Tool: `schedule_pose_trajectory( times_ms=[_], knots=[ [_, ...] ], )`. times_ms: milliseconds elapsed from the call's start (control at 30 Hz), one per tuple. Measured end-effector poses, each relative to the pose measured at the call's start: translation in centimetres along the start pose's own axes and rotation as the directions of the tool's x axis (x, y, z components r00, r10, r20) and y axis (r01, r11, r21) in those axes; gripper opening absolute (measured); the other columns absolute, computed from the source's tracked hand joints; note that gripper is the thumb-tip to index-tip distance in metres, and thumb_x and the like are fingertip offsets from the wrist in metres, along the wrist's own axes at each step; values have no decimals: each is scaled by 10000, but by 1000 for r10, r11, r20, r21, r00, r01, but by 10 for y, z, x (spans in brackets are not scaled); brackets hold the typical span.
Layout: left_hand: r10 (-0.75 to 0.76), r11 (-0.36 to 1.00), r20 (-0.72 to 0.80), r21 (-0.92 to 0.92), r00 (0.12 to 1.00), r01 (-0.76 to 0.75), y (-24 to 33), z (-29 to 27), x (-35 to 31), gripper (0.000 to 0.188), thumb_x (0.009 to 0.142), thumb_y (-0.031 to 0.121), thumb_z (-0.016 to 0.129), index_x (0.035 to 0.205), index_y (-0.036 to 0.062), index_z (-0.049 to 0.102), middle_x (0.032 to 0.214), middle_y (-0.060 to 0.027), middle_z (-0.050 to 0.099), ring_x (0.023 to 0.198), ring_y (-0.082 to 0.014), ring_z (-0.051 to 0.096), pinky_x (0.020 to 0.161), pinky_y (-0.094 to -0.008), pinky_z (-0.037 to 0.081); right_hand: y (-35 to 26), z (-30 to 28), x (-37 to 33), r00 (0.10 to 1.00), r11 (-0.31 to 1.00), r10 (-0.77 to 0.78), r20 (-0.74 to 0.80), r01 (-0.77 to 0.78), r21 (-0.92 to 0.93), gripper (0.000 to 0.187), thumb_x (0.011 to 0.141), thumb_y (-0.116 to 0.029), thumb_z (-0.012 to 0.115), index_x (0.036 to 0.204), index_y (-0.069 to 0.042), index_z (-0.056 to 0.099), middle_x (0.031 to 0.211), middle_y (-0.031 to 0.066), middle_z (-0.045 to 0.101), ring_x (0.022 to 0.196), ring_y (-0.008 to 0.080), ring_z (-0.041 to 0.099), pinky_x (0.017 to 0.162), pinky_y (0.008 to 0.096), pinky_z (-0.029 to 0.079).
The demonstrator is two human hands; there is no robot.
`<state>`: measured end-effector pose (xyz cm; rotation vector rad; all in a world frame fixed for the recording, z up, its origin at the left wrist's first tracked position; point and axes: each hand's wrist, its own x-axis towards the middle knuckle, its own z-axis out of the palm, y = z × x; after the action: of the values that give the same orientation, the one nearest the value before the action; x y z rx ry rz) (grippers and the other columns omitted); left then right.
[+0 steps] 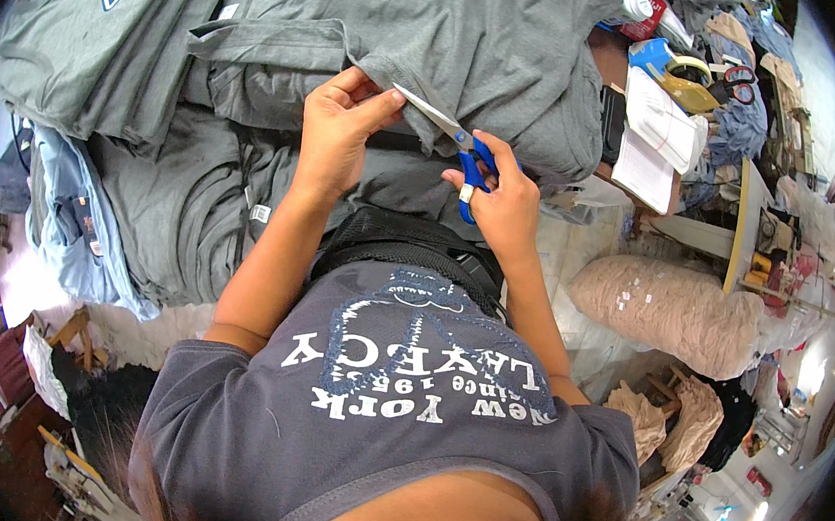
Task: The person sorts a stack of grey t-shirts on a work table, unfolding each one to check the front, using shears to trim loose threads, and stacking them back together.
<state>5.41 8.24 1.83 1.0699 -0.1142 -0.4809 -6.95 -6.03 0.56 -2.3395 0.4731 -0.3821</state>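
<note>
A grey T-shirt [459, 34] lies spread on top of a pile of grey garments in front of me. My left hand [338, 127] pinches its folded hem edge between thumb and fingers. My right hand [499, 203] grips blue-handled scissors [459, 144], fingers through the loops. The silver blades point up and left, their tips touching the hem right beside my left thumb.
More grey shirts [183, 188] are heaped to the left, with light blue garments [70, 217] below them. At the right lie white papers [661, 133], a tape dispenser [681, 80] and red-handled scissors [738, 82]. A large pinkish bundle [664, 309] sits lower right.
</note>
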Motion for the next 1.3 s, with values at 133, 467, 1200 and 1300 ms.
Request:
schedule_pose_trajectory(
  times_ms=[133, 467, 1200, 1300],
  knots=[
    [-8, 1000, 5, -9, 1000, 8, -1, -1, 0, 188, 732, 16, 610, 916, -11, 580, 814, -41, 593, 718, -87, 546, 651, -219, 452, -7, 0, 7, 1000, 1000, -20, 17, 21, -9, 512, 619, -310, 726, 1040, -99, 527, 716, 106, 600, 630, 233, 599, 554, 319, 456],
    [2, 1000, 18, -1, 1000, -2, 1, 1, -1, 202, 734, 27, 621, 929, -11, 583, 826, -43, 596, 728, -88, 546, 654, -217, 452, -9, -2, 7, 996, 996, 27, 86, -34, 77, 450, 626, -230, 723, 1004, -88, 525, 653, 126, 598, 631, 269, 615, 554, 321, 459],
    [22, 999, 8, 37, 1000, -22, -3, 0, 0, 188, 729, 30, 623, 910, -10, 593, 795, -36, 599, 689, -80, 541, 633, -215, 447, -14, -1, 17, 997, 999, -34, 72, 32, 25, 437, 606, -260, 733, 950, -83, 531, 618, 143, 580, 582, 303, 595, 515, 347, 446],
    [16, 999, 7, 38, 1000, -16, -4, 0, 0, 184, 729, 32, 625, 905, -9, 594, 794, -35, 599, 694, -81, 542, 633, -216, 447, -8, 1, 16, 996, 999, -25, 83, 22, 46, 421, 618, -236, 728, 953, -76, 530, 613, 157, 575, 583, 308, 595, 510, 350, 445]
  ],
)
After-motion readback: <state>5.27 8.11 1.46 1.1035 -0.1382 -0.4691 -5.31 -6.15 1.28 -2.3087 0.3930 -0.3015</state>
